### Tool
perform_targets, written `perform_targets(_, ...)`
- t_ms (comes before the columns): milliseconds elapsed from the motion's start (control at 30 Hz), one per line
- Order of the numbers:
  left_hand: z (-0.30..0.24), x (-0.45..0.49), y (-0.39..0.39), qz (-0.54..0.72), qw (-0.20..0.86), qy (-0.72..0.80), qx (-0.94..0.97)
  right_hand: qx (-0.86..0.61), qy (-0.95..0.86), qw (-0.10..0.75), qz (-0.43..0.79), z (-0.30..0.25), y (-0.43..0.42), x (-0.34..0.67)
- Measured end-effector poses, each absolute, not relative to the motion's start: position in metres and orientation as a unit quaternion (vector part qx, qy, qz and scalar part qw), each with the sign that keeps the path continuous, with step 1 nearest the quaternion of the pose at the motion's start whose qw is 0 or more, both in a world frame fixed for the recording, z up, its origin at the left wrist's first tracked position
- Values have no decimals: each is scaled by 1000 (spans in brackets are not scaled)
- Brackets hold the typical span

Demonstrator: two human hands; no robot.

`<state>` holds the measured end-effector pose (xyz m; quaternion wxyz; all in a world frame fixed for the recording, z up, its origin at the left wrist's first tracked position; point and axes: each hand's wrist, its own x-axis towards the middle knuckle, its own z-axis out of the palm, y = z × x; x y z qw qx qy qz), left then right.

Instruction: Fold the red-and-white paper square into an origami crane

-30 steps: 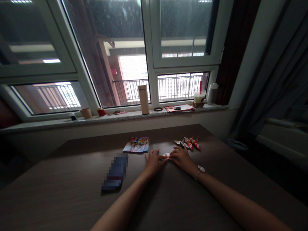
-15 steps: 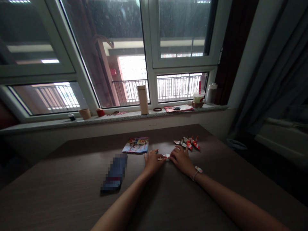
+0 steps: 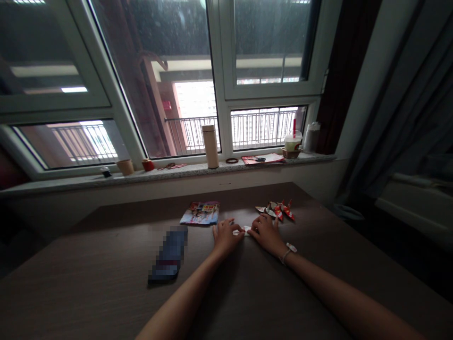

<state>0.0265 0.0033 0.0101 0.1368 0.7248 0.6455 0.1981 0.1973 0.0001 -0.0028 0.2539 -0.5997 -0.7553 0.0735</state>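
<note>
Right of the leaflets (image 3: 200, 215) and nearer me, my left hand (image 3: 226, 237) pinches the small paper (image 3: 247, 231); my right hand (image 3: 266, 231) touches its other end, fingers bent, whether pinching I can't tell.

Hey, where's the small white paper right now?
In the head view, the paper is a little right of centre, between the left hand and right hand, nearer the camera than the folded shapes.

Paper piece (image 3: 247, 229), smooth wood-grain table (image 3: 88, 264)
</note>
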Motion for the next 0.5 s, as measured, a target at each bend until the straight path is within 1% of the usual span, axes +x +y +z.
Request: perform_targets(500, 9, 28, 3, 192, 128, 637, 735, -613, -743, 256, 85, 0, 1, 195)
